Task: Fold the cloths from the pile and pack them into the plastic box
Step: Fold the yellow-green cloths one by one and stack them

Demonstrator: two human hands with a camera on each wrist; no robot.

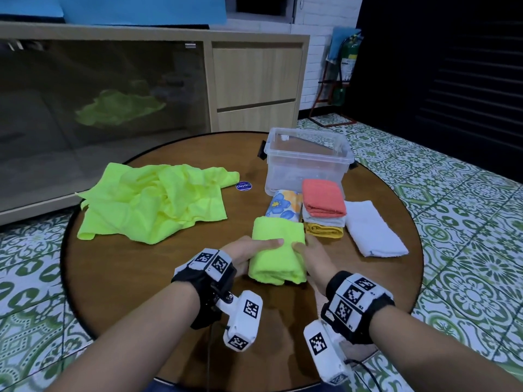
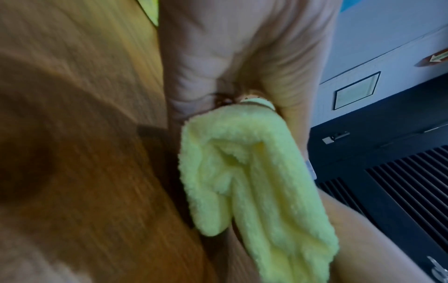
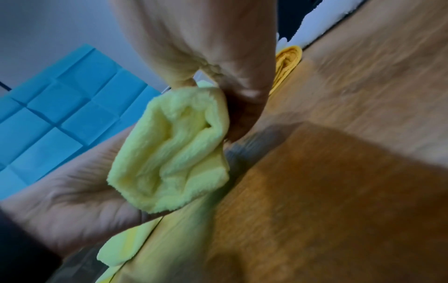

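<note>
A folded lime-green cloth [image 1: 278, 250] is held just above the round wooden table [image 1: 135, 278], near its front. My left hand [image 1: 254, 251] grips the cloth's left edge with the thumb on top, and my right hand [image 1: 304, 250] grips its right edge. In the left wrist view the left hand [image 2: 230, 57] pinches the fluffy folds of the cloth [image 2: 249, 172]. The right wrist view shows the right hand [image 3: 218, 47] pinching the cloth [image 3: 174, 149] likewise. A loose pile of lime-green cloths [image 1: 158, 202] lies at the left. The clear plastic box [image 1: 307, 162] stands open at the back right.
In front of the box sit folded cloths: a floral one [image 1: 283, 205], an orange one [image 1: 324, 198] on top of a whitish and a yellow one [image 1: 324, 230], and a white towel [image 1: 373, 233] to the right. A blue sticker [image 1: 244, 186] marks the table. A cabinet stands behind.
</note>
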